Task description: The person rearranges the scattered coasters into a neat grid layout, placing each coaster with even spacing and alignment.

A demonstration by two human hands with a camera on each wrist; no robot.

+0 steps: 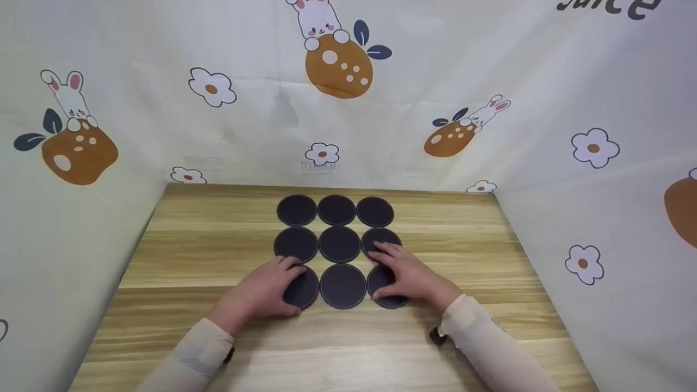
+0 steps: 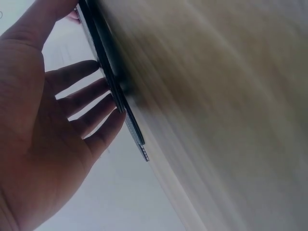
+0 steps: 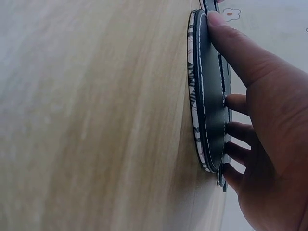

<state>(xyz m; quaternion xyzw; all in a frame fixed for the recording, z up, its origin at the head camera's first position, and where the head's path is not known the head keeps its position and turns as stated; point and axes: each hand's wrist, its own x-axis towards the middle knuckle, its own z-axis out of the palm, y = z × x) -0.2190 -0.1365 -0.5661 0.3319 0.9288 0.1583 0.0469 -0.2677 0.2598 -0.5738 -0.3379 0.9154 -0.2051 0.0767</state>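
Observation:
Round black coasters with stitched rims, such as the middle one (image 1: 340,244), lie flat in three rows of three. My left hand (image 1: 265,288) rests over the front-left coaster (image 1: 303,289), fingers spread and touching its top edge, thumb by its near rim. Over the front-right coaster (image 1: 379,276) lies my right hand (image 1: 411,275), its fingertips reaching the coaster (image 1: 375,237) behind. In the right wrist view the right thumb (image 3: 236,41) touches a coaster (image 3: 211,96) with white stitching and a patterned side edge. The left wrist view shows the left fingertips against dark coasters (image 2: 103,53) edge-on.
The coasters lie on a wood-grain table (image 1: 207,245). A pale cloth (image 1: 245,130) printed with bunnies, oranges and flowers stands as walls at the back and both sides. The front-middle coaster (image 1: 343,286) sits between the two hands.

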